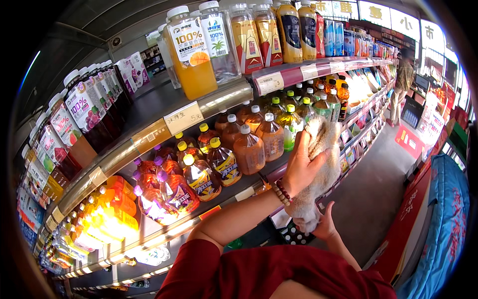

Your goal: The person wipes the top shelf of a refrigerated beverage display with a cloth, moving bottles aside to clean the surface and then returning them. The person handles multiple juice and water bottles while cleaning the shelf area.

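A beige, fluffy cloth (324,164) hangs in front of the drink shelf, bunched at its lower end. My left hand (301,164) has its fingers and thumb on the upper part of the cloth; beaded bracelets circle that wrist. Lower down, my right hand (325,226) is at the cloth's bunched end, its thumb pointing up and its fingers partly hidden behind the cloth. Just left of my left hand, large bottles with white caps (248,149) stand on the middle shelf, beside iced tea bottles (224,162) with yellow caps. A green-labelled bottle (289,125) stands behind the cloth.
Juice bottles (190,56) line the upper shelf, whose edge (224,98) carries price tags. Purple-capped bottle packs (168,194) sit lower left. A grey floor aisle (369,179) runs at right, with a blue fabric cover (444,216) beside it. A person (403,82) stands at the far end.
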`<action>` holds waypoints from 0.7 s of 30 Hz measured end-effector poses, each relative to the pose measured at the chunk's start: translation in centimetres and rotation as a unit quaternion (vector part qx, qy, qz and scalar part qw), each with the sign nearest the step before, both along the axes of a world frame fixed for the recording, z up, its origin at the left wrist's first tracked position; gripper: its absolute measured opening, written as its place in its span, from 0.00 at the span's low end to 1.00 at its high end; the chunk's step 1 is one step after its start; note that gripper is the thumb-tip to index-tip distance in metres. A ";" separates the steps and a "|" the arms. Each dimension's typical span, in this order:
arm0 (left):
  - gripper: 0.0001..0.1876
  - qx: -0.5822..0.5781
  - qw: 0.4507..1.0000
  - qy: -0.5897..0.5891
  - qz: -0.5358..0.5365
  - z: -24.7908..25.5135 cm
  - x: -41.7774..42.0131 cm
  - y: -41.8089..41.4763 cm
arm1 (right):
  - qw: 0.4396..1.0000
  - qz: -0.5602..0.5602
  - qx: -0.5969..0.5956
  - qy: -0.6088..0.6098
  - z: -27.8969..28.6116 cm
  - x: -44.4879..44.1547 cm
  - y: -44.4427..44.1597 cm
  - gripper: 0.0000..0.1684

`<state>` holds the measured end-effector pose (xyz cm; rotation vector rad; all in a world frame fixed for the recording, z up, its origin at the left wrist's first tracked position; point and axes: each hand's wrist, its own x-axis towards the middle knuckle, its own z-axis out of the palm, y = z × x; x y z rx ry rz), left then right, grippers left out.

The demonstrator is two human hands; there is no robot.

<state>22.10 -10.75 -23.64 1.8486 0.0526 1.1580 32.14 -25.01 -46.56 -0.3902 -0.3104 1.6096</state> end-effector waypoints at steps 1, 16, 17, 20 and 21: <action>0.31 0.004 1.000 -0.003 -0.015 -0.3 0.2 -0.7 | 1.000 -0.008 0.017 -0.007 0.2 -0.3 1.2 0.57; 0.27 0.133 0.986 -0.005 0.101 -0.9 -4.3 2.0 | 0.801 -0.329 0.249 -0.433 21.9 -4.5 4.8 0.58; 0.26 0.035 0.999 0.003 0.030 -1.7 -4.6 2.1 | 0.801 -0.329 0.226 -0.447 22.2 -4.7 5.1 0.56; 0.24 -0.077 0.996 -0.008 -0.033 -1.8 -4.8 1.8 | 0.765 -0.334 0.132 -0.535 20.1 -2.8 6.9 0.43; 0.23 -0.084 0.996 -0.018 -0.022 -1.5 -5.1 1.8 | 0.731 -0.347 0.134 -0.572 20.2 -2.8 7.5 0.42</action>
